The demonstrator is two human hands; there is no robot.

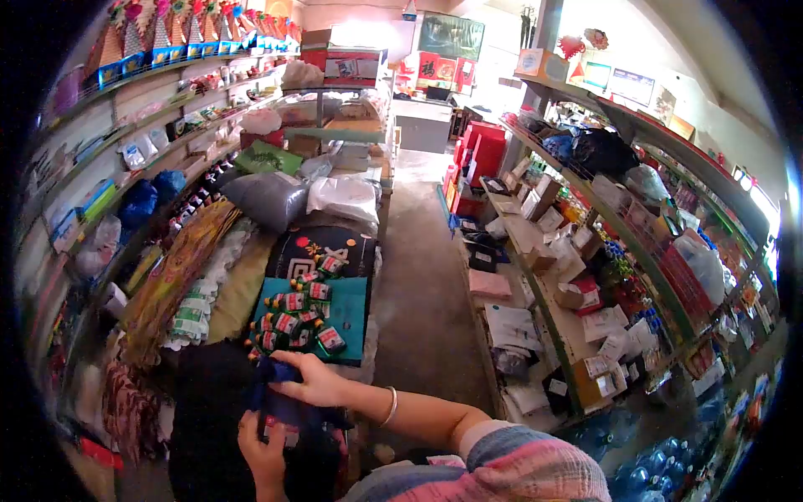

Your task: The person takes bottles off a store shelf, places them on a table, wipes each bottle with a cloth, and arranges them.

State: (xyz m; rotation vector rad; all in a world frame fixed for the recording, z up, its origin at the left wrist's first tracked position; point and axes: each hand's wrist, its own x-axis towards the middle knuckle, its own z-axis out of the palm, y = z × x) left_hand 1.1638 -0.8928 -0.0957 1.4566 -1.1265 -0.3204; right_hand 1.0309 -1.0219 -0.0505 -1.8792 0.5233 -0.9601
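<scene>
My right hand (316,381), with a bangle at its wrist, grips the upper part of a dark blue, cloth-like bundle (263,376). Lower down, my left hand (263,452) has its fingers against the same bundle. What exactly the bundle is, I cannot make out. Under and beside it lies black cloth (205,418). Just beyond my hands, several dark green bottles (288,325) with red-and-white labels and yellowish caps lie on a teal board (350,309). Behind these is a black piece with a printed pattern (355,244).
Left of the bottles lie patterned cloth (171,280) and green-and-white packets (195,309). Grey and white sacks (341,199) are piled farther back. A narrow aisle (427,293) separates this display from loaded shelves (552,322) on the right. Blue plastic bottles (661,464) stand low at the right.
</scene>
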